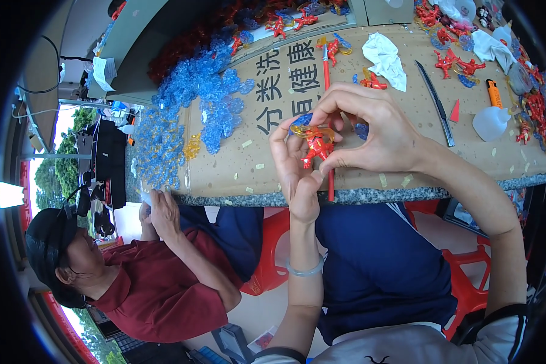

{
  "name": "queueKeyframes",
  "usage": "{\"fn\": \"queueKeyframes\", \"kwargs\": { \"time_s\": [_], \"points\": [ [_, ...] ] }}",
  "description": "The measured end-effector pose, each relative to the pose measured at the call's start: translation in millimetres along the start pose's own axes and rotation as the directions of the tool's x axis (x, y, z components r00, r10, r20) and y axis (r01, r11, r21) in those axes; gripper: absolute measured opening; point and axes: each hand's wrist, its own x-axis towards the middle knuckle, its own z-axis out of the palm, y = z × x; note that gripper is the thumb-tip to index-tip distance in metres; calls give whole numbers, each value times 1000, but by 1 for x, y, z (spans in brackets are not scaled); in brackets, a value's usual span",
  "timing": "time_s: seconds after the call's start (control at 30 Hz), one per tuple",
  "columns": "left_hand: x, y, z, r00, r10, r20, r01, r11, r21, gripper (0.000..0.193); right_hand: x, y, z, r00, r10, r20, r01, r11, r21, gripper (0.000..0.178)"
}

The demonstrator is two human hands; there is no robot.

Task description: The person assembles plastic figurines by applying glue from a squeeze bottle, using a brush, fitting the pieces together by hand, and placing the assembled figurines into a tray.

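Both hands close around a small red toy figure with clear yellow and blue plastic parts on it, held just over the cardboard near the table's front edge. My left hand cups it from the left, with the thumb near its lower end. My right hand arches over it, its thumb and fingers at the figure's right side; some fingertips are hidden. Beneath the hands lies a thin red rod, partly covered. Another red figure rests just beyond my right fingers.
A heap of clear blue pieces spreads at left, with yellow pieces beside it. At right lie a black craft knife, crumpled tissue, a white bottle and many red figures. A co-worker sits at left, hands at the table edge.
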Motion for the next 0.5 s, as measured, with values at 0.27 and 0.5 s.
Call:
{"fn": "queueKeyframes", "kwargs": {
  "time_s": [0.27, 0.5],
  "points": [
    [0, -4, 0, 997, 62, 52, -65, 996, 56, 73, 0, 4, 1, 993, -71, -96, 65, 996, -65, 36],
    [1, -5, -2, 996, 41, 84, -49, 995, 91, 82, 0, 3, 1, 993, 2, -118, -1, 1000, 10, 36]
  ]
}}
